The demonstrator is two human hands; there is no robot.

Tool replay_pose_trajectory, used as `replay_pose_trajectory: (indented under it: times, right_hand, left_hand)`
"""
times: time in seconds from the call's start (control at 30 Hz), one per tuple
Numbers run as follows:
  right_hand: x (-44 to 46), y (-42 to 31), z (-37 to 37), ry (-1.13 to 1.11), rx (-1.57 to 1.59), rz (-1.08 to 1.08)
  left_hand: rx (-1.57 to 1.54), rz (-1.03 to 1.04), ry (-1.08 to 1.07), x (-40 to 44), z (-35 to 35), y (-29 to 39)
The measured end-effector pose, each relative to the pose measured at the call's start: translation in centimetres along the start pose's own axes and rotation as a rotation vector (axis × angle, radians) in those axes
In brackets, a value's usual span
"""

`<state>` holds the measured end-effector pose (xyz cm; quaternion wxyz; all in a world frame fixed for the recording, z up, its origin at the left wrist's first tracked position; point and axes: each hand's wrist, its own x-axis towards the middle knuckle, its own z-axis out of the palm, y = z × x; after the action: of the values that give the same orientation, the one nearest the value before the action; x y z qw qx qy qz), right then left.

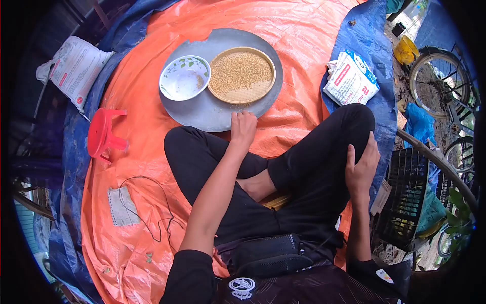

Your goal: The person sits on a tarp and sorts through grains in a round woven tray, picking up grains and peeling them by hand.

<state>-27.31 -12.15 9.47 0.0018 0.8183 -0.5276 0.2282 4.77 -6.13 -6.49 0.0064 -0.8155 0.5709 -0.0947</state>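
My left hand [244, 126] is at the near rim of a round grey metal tray [187, 115], its fingers curled together. Whatever they pinch, if anything, is too small or hidden to make out. On the tray sits a round woven basket [242, 96] spread with golden-brown grain [238, 71], which looks like unhusked rice. Touching it on the left is a white bowl [182, 83] with a green leaf pattern and a few bits inside. My right hand [363, 164] rests on my right knee, fingers stretched out and thumb apart, holding nothing.
An orange tarp [298, 45] lies beneath me, over a blue one [372, 66]. Left are a red stool [105, 134], a white sack [78, 71] and a notebook [123, 206] with a cord. Folded sacks [352, 78], a black crate [405, 192] and a bicycle [440, 81] are right.
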Motion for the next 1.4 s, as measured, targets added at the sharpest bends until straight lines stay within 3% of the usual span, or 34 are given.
replay_pose_trajectory:
  times: [0.5,0.77,0.93,1.17,1.4]
  right_hand:
    - [-3.1,-1.3,0.7,-0.014,0.001,0.063]
    - [0.4,-4.7,1.5,-0.067,0.017,-0.096]
    - [2.9,-8.2,5.7,-0.093,0.148,-0.277]
    - [6.0,-11.3,12.5,-0.193,0.258,-0.433]
    - [7.1,-11.3,15.6,-0.250,0.394,-0.459]
  left_hand:
    - [-0.062,0.301,-0.169,-1.5,-2.2,-3.0]
    - [-0.098,0.417,-0.233,-1.9,-1.8,-3.2]
    - [-0.206,0.248,-0.235,-2.8,2.3,-3.2]
    - [-0.502,-0.047,-0.420,-3.0,-3.4,-3.5]
    - [-0.499,-0.078,-0.498,-2.0,-3.7,-3.4]
